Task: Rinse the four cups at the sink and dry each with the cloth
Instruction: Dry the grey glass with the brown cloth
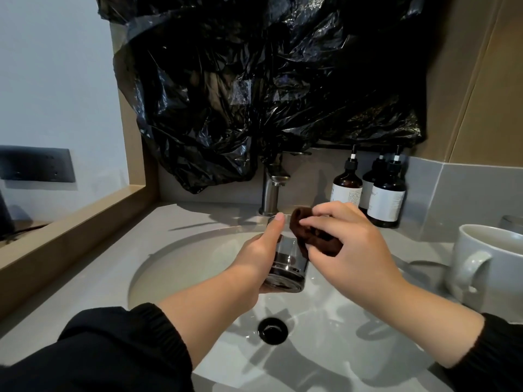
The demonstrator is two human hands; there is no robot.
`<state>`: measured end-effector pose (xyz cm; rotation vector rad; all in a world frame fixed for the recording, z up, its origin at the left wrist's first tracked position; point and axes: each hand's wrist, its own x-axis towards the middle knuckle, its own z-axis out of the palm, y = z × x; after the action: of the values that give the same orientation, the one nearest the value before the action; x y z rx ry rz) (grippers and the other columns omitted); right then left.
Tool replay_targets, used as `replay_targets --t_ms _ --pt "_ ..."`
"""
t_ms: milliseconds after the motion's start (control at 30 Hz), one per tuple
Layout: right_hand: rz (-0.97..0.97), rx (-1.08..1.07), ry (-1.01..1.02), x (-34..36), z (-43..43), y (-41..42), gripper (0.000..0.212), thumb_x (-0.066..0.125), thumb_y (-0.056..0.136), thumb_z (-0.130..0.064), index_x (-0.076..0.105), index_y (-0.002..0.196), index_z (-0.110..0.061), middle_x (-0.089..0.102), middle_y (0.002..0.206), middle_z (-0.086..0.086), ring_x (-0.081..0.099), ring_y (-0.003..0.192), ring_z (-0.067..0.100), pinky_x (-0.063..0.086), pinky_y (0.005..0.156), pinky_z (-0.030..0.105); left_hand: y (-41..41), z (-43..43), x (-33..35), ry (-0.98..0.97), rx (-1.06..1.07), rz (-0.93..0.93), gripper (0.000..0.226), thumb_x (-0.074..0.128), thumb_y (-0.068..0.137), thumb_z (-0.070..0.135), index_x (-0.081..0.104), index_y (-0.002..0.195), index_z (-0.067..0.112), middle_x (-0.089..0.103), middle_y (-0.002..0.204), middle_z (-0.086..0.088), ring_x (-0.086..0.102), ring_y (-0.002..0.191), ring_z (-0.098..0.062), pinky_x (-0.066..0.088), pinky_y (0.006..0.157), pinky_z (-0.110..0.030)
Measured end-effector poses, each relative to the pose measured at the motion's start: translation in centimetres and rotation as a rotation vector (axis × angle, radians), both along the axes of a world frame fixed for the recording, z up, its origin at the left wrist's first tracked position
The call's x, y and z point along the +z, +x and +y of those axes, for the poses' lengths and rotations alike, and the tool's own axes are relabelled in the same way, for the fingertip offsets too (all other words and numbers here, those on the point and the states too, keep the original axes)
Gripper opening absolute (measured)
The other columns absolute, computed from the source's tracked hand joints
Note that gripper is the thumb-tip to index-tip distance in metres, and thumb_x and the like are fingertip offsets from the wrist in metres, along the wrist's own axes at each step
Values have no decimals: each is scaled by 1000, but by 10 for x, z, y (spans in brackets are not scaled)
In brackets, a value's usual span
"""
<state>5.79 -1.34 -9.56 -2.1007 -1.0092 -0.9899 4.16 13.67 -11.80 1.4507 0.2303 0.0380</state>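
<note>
One smoked-grey glass tumbler over the pale oval sink, left hand grip curled round it. Right hand grip pinches a dark brown cloth against the tumbler's side.

Both hands busy.
Left hand grips tumbler, thumb toward 12 o'clock; right hand, at its 3 o'clock, pinches cloth.

Honestly nothing really readable here, the only print is on the white labels of the brown pump bottles up at about 2 o'clock, and it's way too small and blurry to make out.
</note>
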Motion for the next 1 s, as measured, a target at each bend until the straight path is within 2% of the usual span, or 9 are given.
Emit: replay_targets --t_ms 133,267,333,433,500,667,733,867,1000 --pt "-137 86 -199 -3 -1 -13 26 62 72 -14 71 96 -11 63 94 -3 57 84 19 49 71 28 1 -1 -2 33 55 10 61 52 76 75 68 99 21 74 92 -10 70 89 -30 57 84 -48" --pt "-8 -27 -7 3 -1 -6 42 67 70 -10 65 111 -16 59 92 -11 54 90 10 49 79 26 4 -6 -1 127 57 10 91 48 52 89 61 116 26 68 108 -8 65 100 -30 54 90 -48" --pt "-32 -44 -48 3 -1 -6 34 66 70 -12 69 104 -14 62 91 -7 58 87 15 53 73 34 5 -8 -2 144 52 28 101 45 41 92 60 117 28 67 110 -7 63 103 -30 52 92 -48" --pt "-106 67 -207 -5 -3 -14 27 63 71 -15 72 96 -11 63 88 -1 60 80 22 53 63 38 3 -4 -3 102 67 24 77 53 59 85 66 105 24 71 100 -8 67 94 -30 54 89 -48" --pt "-143 88 -259 -7 -3 -17 26 59 73 -19 72 94 -11 63 88 0 61 78 23 52 59 38 2 -3 -3 113 54 11 73 54 59 83 68 101 24 72 98 -7 69 92 -29 55 88 -47" --pt "-128 -102 -58 5 -2 1 24 64 71 -15 73 92 -11 63 84 -1 61 78 23 54 61 38 0 -10 0 156 82 31 100 47 36 90 62 112 26 68 108 -7 64 101 -30 52 91 -48" --pt "-136 -47 -110 2 -3 -2 25 62 72 -18 73 94 -11 63 86 -1 60 79 22 54 63 37 0 -10 0 111 87 57 98 49 41 90 62 112 23 68 107 -8 65 99 -31 53 90 -48" --pt "-145 168 -307 -7 -4 -17 25 61 73 -19 72 94 -10 62 87 0 58 76 22 50 57 36 -1 -2 0 8 82 76 67 56 73 76 68 102 16 72 95 -11 69 90 -31 57 85 -48" --pt "-127 62 -177 -1 -5 -6 29 56 74 -21 73 94 -11 63 88 0 60 80 22 53 62 38 -5 -5 3 -4 46 87 63 55 78 72 66 105 16 73 92 -12 70 83 -29 60 73 -41"
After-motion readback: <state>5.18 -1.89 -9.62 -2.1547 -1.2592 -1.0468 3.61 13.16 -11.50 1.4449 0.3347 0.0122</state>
